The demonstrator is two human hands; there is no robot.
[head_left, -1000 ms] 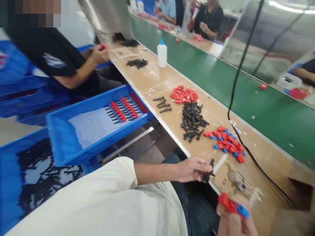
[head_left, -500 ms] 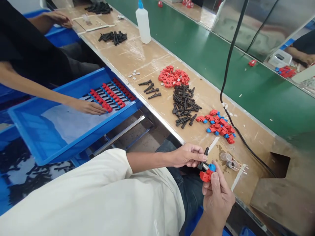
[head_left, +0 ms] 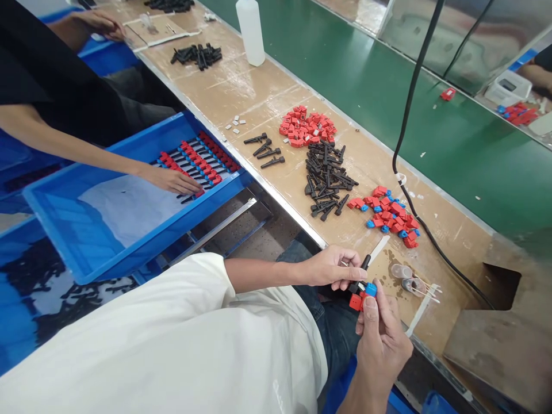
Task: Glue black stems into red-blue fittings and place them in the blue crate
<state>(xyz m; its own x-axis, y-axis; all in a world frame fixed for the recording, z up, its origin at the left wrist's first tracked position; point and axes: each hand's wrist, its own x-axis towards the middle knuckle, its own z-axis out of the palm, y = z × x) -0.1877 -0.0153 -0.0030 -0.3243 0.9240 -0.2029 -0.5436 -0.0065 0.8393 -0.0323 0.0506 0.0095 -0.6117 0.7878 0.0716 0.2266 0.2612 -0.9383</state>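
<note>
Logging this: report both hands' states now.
Left hand: closed, holding black, rod-like, plastic-looking part.
Right hand: closed, holding blocky, red-and-blue, plastic-looking part.

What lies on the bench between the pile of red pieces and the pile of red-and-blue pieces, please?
In the head view, a heap of black parts lies between the red pile and the red-and-blue pile.

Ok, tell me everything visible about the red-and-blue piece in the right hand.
The red-and-blue piece looks like hard plastic: a blocky red section, lower left in view, and a blue end above it. It sits tilted between the fingers of the right hand, partly hidden by the thumb. It meets the black part at the left hand; whether they are joined is unclear.
</note>
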